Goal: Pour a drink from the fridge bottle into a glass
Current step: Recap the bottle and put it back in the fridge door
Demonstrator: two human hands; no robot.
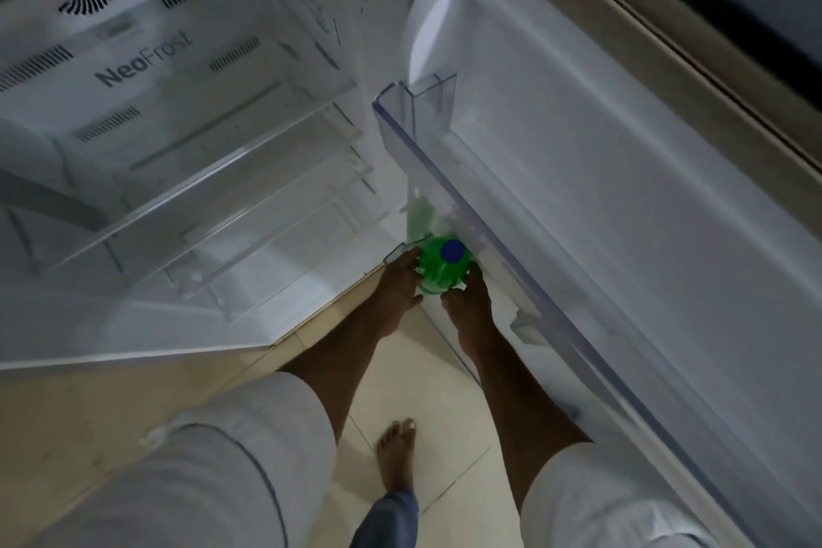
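A green plastic bottle (438, 269) with a blue cap (452, 250) stands upright in the lowest rack of the open fridge door, seen from above. My left hand (398, 280) wraps its left side and my right hand (467, 300) grips its right side, both closed around the bottle's shoulder. The lower body of the bottle is hidden by my hands and the door rack. No glass is in view.
The fridge interior (187, 156) holds bare clear glass shelves. A clear upper door shelf (445, 156) juts out just above the bottle. The open door (622, 191) runs along the right. My bare foot (396, 458) stands on the tiled floor below.
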